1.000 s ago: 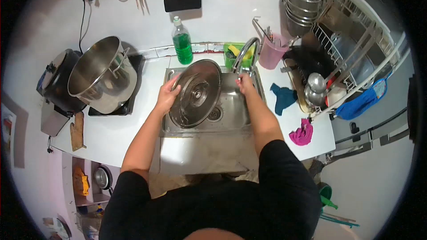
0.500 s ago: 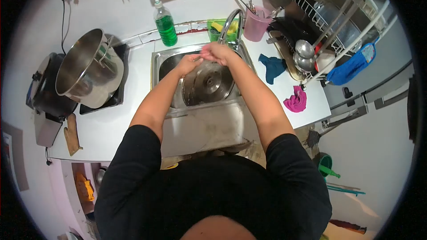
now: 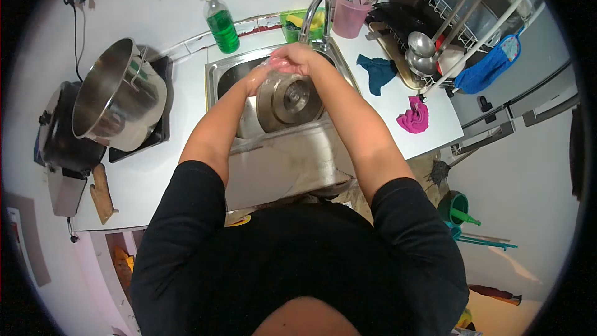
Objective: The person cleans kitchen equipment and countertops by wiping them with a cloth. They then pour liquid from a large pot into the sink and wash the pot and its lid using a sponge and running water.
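Note:
My left hand (image 3: 255, 79) and my right hand (image 3: 293, 58) are close together over the back of the metal sink (image 3: 219, 70), just in front of the curved faucet (image 3: 316, 7). Both look wet, and their fingers are partly hidden and blurred, so I cannot see whether they grip anything. Directly below and in front of them, a round metal piece that looks like a pot lid (image 3: 292, 99) sits in the basin. Its upper edge reaches up to my hands; whether they touch it is unclear.
A bottle of green liquid (image 3: 222, 28) and a green basket (image 3: 292, 25) stand behind the sink. To the left is a large steel pot (image 3: 118, 99) on a stove. On the right are a blue cloth (image 3: 377, 73), a pink cloth (image 3: 413, 116) and a dish rack (image 3: 435, 25).
My hands have drawn closer together, and the left wrist has turned. The lid-like piece now appears nearer to them. The whole view has shifted slightly.

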Demonstrator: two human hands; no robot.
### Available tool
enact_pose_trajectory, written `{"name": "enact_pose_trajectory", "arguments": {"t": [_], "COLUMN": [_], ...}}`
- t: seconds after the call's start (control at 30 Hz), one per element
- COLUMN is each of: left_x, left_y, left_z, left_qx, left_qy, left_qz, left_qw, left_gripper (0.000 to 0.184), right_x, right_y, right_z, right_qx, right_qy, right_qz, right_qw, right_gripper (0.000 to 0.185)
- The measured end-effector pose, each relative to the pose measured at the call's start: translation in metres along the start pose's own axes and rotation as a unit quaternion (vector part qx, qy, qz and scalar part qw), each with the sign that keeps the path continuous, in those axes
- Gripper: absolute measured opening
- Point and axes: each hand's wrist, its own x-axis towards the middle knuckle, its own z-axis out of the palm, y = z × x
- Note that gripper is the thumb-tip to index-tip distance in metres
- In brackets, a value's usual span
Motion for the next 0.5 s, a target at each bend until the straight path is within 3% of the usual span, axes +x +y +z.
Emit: {"name": "enact_pose_trajectory", "arguments": {"t": [0.03, 0.07, 0.1, 0.13, 0.17, 0.2, 0.23, 0.3, 0.33, 0.4, 0.43, 0.47, 0.5], "left_x": [-0.002, -0.004, -0.004, 0.009, 0.021, 0.030, 0.017, -0.007, 0.005, 0.015, 0.010, 0.006, 0.003], "left_y": [-0.002, -0.003, -0.001, -0.007, -0.012, -0.019, -0.013, 0.000, -0.005, -0.009, -0.011, -0.012, -0.011], "left_z": [0.003, 0.007, 0.008, -0.004, -0.015, -0.023, -0.008, 0.016, 0.004, -0.008, -0.008, -0.008, -0.008], "left_qx": [-0.002, 0.051, 0.106, 0.107, 0.202, 0.292, 0.290, 0.244, 0.244, 0.353, 0.352, 0.352, 0.352], "left_qy": [0.001, -0.001, -0.003, -0.005, -0.008, -0.011, -0.010, 0.023, 0.024, 0.134, 0.136, 0.142, 0.148], "left_qz": [0.000, 0.061, 0.122, 0.123, 0.170, 0.212, 0.212, 0.185, 0.185, 0.138, 0.137, 0.176, 0.215], "left_qw": [1.000, 0.997, 0.987, 0.987, 0.965, 0.932, 0.933, 0.952, 0.952, 0.915, 0.916, 0.908, 0.899], "left_gripper": [0.035, 0.034, 0.035, 0.035, 0.038, 0.043, 0.043, 0.042, 0.042, 0.041, 0.041, 0.038, 0.036], "right_x": [0.001, 0.002, -0.005, -0.011, -0.016, -0.012, 0.000, 0.019, 0.011, 0.000, 0.007, 0.013, 0.015], "right_y": [0.000, 0.001, -0.003, -0.007, -0.011, -0.011, -0.007, 0.001, -0.003, -0.004, 0.001, 0.003, 0.002], "right_z": [-0.001, -0.002, 0.000, 0.000, 0.001, -0.003, -0.006, -0.005, 0.001, 0.006, 0.001, -0.005, -0.010], "right_qx": [-0.035, -0.036, -0.011, 0.011, 0.033, -0.026, -0.028, -0.123, -0.122, 0.010, 0.009, -0.089, -0.183], "right_qy": [0.067, 0.067, 0.003, -0.061, -0.124, -0.116, -0.116, 0.159, 0.158, -0.091, -0.092, 0.056, 0.202], "right_qz": [-0.041, -0.040, -0.012, 0.016, 0.046, 0.027, 0.029, -0.027, -0.027, -0.002, 0.000, -0.048, -0.096], "right_qw": [0.996, 0.996, 1.000, 0.998, 0.991, 0.993, 0.992, 0.979, 0.980, 0.996, 0.996, 0.993, 0.957], "right_gripper": [0.017, 0.017, 0.016, 0.016, 0.015, 0.015, 0.015, 0.020, 0.020, 0.028, 0.028, 0.025, 0.023]}}
